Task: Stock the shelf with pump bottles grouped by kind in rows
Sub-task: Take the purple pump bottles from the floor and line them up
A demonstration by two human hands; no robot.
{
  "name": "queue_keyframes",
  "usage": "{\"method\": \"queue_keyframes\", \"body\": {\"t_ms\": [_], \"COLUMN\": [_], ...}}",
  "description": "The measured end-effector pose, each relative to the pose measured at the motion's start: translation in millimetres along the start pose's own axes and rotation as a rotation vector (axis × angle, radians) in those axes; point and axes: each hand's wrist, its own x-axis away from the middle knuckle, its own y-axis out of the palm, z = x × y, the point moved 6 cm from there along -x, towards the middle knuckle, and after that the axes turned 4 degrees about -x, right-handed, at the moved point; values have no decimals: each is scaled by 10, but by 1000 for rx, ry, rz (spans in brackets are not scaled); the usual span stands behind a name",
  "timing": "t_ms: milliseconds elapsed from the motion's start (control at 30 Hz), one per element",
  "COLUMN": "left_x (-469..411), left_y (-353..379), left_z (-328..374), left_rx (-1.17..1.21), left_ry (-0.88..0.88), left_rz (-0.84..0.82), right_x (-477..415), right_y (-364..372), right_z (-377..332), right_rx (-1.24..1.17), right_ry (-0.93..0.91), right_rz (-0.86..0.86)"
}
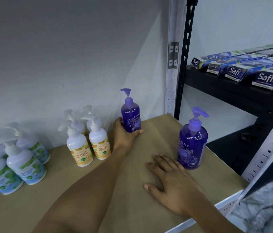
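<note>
A purple pump bottle [130, 115] stands upright at the back of the tan shelf board [132, 190], near the wall. My left hand [124, 133] grips its base, fingers wrapped round the lower part. A second purple pump bottle [192, 142] stands nearer the front right. My right hand [171, 180] lies flat on the board just left of that bottle, fingers spread, fingertips close to its base. Several white pump bottles with orange labels [88, 140] stand in two rows left of my left hand. Several white bottles with green and blue labels [15, 162] stand at the far left.
A white perforated shelf post [171, 81] and a black post [185, 64] rise at the board's right back corner. Beyond them a black shelf [224, 91] holds several blue Safi cartons [265, 79]. A white wall stands behind the bottles.
</note>
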Motion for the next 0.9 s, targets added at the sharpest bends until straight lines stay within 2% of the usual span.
{"method": "queue_keyframes", "body": {"t_ms": [300, 467, 600, 733, 900], "left_x": [-111, -27, 263, 744, 1361], "left_y": [18, 9, -57, -137, -476], "left_z": [-51, -10, 24, -55, -18], "left_rx": [-23, -83, -344, -592, -741], "left_ry": [-14, 7, 106, 69, 201], "left_rz": [67, 32, -9, -158, -277], "right_x": [-12, -26, -26, -23, -2], "right_y": [9, 21, 38, 34, -10], "right_z": [11, 40, 44, 40, -16], "right_rx": [-1, -8, -24, -5, 17], "right_ry": [2, 0, -10, 3, 27], "right_rz": [-4, -6, 14, -6, -37]}}
